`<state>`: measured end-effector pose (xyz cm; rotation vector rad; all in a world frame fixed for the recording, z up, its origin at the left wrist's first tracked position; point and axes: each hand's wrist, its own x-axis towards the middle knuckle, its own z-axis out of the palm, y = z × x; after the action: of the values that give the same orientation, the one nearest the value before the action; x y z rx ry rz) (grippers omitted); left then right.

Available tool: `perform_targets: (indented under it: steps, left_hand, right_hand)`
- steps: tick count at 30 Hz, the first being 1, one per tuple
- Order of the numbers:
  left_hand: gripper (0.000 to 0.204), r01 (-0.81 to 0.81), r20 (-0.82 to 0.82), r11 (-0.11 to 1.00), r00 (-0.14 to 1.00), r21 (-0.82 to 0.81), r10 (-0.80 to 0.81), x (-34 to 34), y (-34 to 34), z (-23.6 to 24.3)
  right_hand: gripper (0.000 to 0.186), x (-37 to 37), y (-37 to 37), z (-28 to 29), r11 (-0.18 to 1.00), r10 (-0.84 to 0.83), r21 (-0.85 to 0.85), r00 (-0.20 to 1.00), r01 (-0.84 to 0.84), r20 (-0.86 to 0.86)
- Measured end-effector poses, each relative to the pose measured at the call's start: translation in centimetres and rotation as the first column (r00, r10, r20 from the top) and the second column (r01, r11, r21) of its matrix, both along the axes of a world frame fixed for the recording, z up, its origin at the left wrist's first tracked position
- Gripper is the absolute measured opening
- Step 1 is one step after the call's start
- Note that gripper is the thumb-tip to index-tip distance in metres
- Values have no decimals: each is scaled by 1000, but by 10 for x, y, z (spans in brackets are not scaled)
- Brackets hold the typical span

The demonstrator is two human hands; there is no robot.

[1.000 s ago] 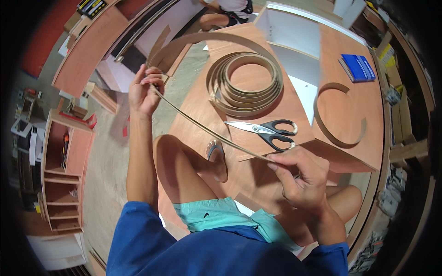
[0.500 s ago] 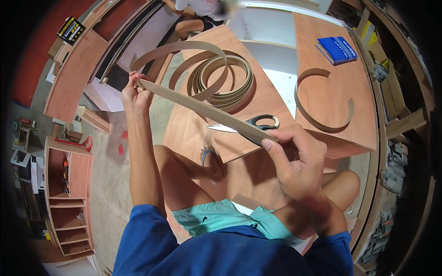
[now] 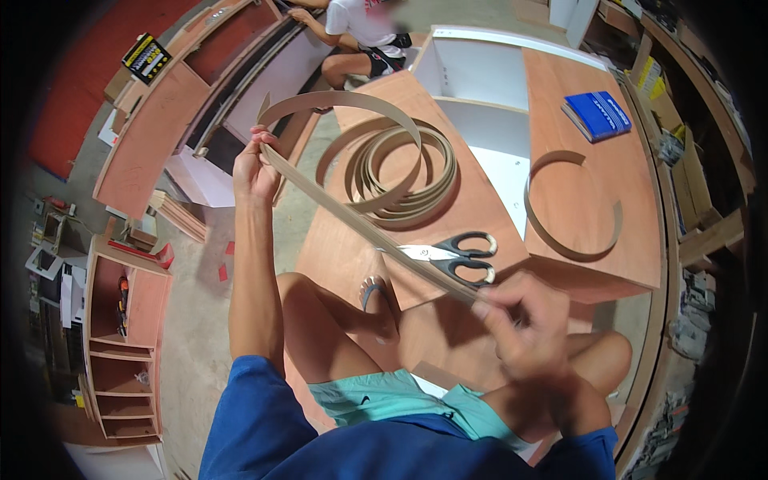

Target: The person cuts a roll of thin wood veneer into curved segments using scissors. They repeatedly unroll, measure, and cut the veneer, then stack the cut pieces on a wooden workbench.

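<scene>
My left hand (image 3: 254, 170) pinches a long wood-coloured flat banding strip (image 3: 336, 206) at upper left, where it curves into a loop. My right hand (image 3: 524, 324), motion-blurred, grips the same strip at lower right, so it runs straight diagonally between both hands. Behind it a coil of this banding (image 3: 404, 214) lies on a plywood board (image 3: 488, 216), with loosened turns around it. Black-handled scissors (image 3: 462, 262) lie just beyond the strip, their blades partly hidden by it. A short curved banding piece (image 3: 576, 254) rests on the panel at right.
A blue packet (image 3: 596, 116) sits on a white-lined plywood cabinet (image 3: 480, 120). A co-worker (image 3: 356, 36) squats at top. Plywood shelving units (image 3: 120, 368) stand at left; timber and boxes (image 3: 696, 200) line the right. My bent legs and sandalled foot are at the board's near edge.
The strip between my hands has turned from edge-on to showing its flat face, and a loop has shifted over the coil. My right hand has moved slightly down; the view has shifted too.
</scene>
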<state>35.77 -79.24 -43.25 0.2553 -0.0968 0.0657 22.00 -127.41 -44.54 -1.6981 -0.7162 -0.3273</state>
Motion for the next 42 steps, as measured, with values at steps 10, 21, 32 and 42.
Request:
perform_targets:
  steps: [10,21,32,42]
  left_hand:
    - [13,-122,-48,973,990,195,134,63,78,9]
    - [22,-91,-32,949,994,302,105,120,-13,-4]
    - [20,237,87,970,967,61,-241,104,-34,24]
    - [14,117,137,957,978,267,-158,90,-27,41]
  right_hand:
    - [13,-57,-7,-19,997,34,79,961,-12,-273]
    - [29,-172,-34,-56,975,-224,-142,762,174,-607]
    - [20,-179,-1,-133,801,172,442,553,403,-816]
    - [23,-184,16,-170,788,218,456,505,415,-835]
